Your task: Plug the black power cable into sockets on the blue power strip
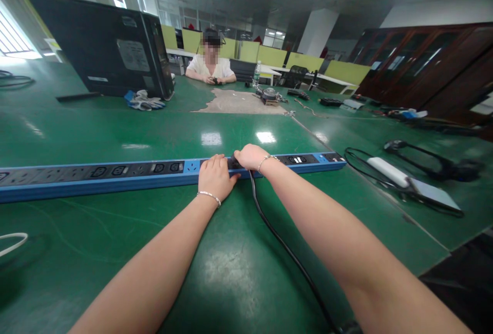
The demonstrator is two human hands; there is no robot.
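Note:
A long blue power strip [100, 185] with black sockets lies across the green table. My left hand [215, 174] is wrapped over the strip near its middle, fingers on the far side and thumb on the near side. Just to its right, my right hand [252, 157] is closed round a black plug [233, 162], held at the strip's top face. How deep the plug sits in a socket is hidden by my fingers. From under my right hand a black power cord [283, 241] runs down toward the table's near edge.
A black computer case [96, 41] stands at the back left, with work gloves [144, 100] beside it. Across the table sits a person [211, 64]. A water bottle [257, 73] stands near them. At right lie a white-and-grey device [416, 185] with a black cable and a black strap-like object [435, 159].

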